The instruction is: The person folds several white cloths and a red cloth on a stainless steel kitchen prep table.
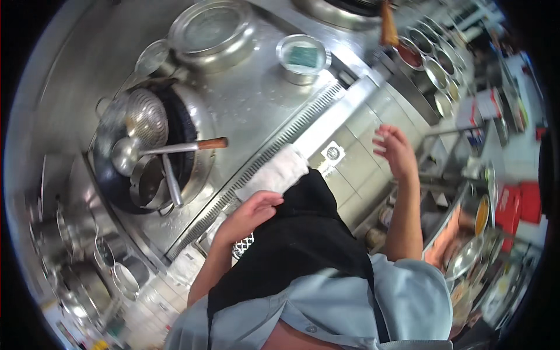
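Observation:
My left hand [253,213] is empty, its fingers loosely bent, in front of the black apron [315,236]. Just beyond it, a folded white towel [278,169] lies over the front rail of the steel range. My right hand [394,151] is raised over the tiled floor with its fingers apart and nothing in it. To the left, a wok [105,175] is set in the range. Across it rest a ladle [126,156], a perforated skimmer [148,118] and a round metal strainer or pan [149,181]; a wooden handle points toward me.
A metal pot [302,78] with a green pad stands near the range's front edge. Behind it is a large lidded pot [212,33]. Several seasoning containers [410,53] line the upper right. Shelving [442,179] stands right; stacked pots [83,284] are lower left.

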Demonstrator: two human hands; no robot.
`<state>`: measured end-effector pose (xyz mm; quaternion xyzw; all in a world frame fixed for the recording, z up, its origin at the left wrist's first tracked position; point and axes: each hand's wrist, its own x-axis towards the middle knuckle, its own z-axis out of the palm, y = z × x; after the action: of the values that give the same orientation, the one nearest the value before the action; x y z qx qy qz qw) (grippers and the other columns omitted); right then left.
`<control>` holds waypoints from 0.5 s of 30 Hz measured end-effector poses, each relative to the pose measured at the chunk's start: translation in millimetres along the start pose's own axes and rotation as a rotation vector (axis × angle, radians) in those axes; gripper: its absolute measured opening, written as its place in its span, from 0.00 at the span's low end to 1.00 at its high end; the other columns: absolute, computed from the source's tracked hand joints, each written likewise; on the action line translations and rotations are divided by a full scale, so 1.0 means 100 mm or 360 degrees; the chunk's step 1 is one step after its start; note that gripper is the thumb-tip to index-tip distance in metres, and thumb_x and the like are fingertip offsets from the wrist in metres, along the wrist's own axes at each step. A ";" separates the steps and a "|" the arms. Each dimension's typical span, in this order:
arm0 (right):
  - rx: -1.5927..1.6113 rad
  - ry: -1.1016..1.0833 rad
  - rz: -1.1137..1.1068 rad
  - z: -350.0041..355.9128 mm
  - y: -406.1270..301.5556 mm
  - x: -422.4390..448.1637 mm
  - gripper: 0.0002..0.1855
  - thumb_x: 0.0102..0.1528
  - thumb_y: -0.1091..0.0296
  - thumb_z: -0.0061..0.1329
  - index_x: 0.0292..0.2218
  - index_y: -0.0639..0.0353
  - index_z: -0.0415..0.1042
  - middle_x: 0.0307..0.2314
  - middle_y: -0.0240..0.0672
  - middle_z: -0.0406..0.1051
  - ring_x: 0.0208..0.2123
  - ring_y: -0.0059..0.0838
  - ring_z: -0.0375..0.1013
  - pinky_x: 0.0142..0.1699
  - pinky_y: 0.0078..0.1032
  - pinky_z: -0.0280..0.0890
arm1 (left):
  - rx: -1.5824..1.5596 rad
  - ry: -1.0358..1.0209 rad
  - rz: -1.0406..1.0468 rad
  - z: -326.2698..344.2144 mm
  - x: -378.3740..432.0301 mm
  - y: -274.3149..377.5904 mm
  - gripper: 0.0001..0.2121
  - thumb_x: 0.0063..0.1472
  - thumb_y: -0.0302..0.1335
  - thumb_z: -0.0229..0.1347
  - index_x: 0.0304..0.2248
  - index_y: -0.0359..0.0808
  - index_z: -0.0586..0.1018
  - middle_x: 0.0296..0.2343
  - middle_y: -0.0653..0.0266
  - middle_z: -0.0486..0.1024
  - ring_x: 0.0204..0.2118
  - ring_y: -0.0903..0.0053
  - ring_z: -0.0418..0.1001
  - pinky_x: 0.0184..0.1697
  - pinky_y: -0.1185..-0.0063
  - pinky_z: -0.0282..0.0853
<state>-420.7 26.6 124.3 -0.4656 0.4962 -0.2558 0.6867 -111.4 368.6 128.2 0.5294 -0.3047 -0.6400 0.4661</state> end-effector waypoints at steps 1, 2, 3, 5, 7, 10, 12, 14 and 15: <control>-0.0025 0.0183 0.0115 -0.22 0.26 -0.30 0.19 0.64 0.58 0.52 0.53 0.53 0.70 0.48 0.31 0.75 0.45 0.32 0.75 0.48 0.34 0.71 | 0.0015 -0.0177 -0.0047 0.11 0.22 -0.20 0.19 0.71 0.33 0.54 0.57 0.32 0.72 0.50 0.62 0.76 0.56 0.77 0.71 0.61 0.75 0.64; -0.0087 0.0305 0.0218 -0.50 0.58 -0.58 0.18 0.64 0.57 0.53 0.53 0.51 0.71 0.46 0.31 0.75 0.44 0.33 0.75 0.47 0.36 0.71 | 0.0054 -0.0298 -0.0140 0.25 0.44 -0.44 0.20 0.71 0.34 0.54 0.57 0.33 0.72 0.50 0.63 0.76 0.55 0.76 0.71 0.60 0.75 0.64; -0.0154 0.0418 0.0304 -0.77 0.95 -0.82 0.17 0.64 0.56 0.53 0.51 0.50 0.72 0.42 0.29 0.74 0.43 0.31 0.75 0.44 0.34 0.71 | 0.0090 -0.0409 -0.0229 0.40 0.64 -0.68 0.20 0.71 0.34 0.54 0.58 0.35 0.71 0.49 0.63 0.76 0.55 0.76 0.72 0.59 0.75 0.65; -0.0258 0.0550 0.0311 -1.20 1.71 -1.34 0.10 0.63 0.62 0.52 0.44 0.52 0.73 0.33 0.27 0.72 0.30 0.23 0.73 0.28 0.24 0.68 | 0.0253 -0.0456 -0.0818 0.68 0.95 -0.97 0.21 0.70 0.38 0.56 0.58 0.39 0.73 0.49 0.64 0.76 0.52 0.75 0.73 0.53 0.77 0.67; -0.0291 0.0632 0.0500 -1.25 2.06 -1.92 0.08 0.61 0.67 0.52 0.42 0.55 0.73 0.28 0.28 0.71 0.27 0.20 0.71 0.26 0.24 0.67 | 0.0316 -0.0073 -0.1122 0.86 1.12 -1.48 0.21 0.68 0.39 0.57 0.57 0.43 0.74 0.46 0.62 0.77 0.47 0.74 0.75 0.47 0.78 0.70; -0.0965 0.0679 0.0420 -1.20 2.57 -2.67 0.15 0.60 0.67 0.52 0.47 0.61 0.75 0.37 0.35 0.78 0.38 0.29 0.77 0.43 0.31 0.73 | 0.0902 0.0320 -0.0657 0.90 1.38 -2.20 0.24 0.61 0.34 0.59 0.56 0.39 0.74 0.49 0.54 0.76 0.51 0.65 0.75 0.53 0.69 0.68; -0.1073 0.0639 0.0510 -1.02 2.40 -2.97 0.19 0.60 0.62 0.54 0.49 0.61 0.75 0.43 0.46 0.78 0.46 0.41 0.77 0.53 0.37 0.70 | 0.1344 0.0608 -0.0387 0.66 1.53 -2.73 0.28 0.56 0.28 0.60 0.57 0.38 0.72 0.52 0.48 0.74 0.53 0.59 0.74 0.57 0.65 0.65; -0.1168 0.0598 0.0440 -0.96 2.33 -3.26 0.19 0.60 0.61 0.51 0.49 0.63 0.74 0.46 0.50 0.76 0.48 0.49 0.75 0.53 0.40 0.69 | 0.1504 0.0839 -0.0292 0.25 1.70 -3.17 0.32 0.52 0.21 0.61 0.59 0.37 0.69 0.54 0.43 0.72 0.55 0.53 0.72 0.61 0.62 0.63; -0.1089 0.0597 0.0445 -0.92 2.39 -3.42 0.19 0.60 0.61 0.50 0.49 0.63 0.74 0.46 0.51 0.76 0.49 0.50 0.75 0.52 0.41 0.70 | 0.1245 0.0820 -0.0275 0.08 1.85 -3.30 0.38 0.52 0.20 0.61 0.64 0.38 0.62 0.58 0.42 0.67 0.58 0.56 0.69 0.62 0.64 0.62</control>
<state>-660.9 373.3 55.7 -0.5404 0.7277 -0.0607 0.4180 -210.6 323.3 -234.2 0.8300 -0.3522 -0.3617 0.2373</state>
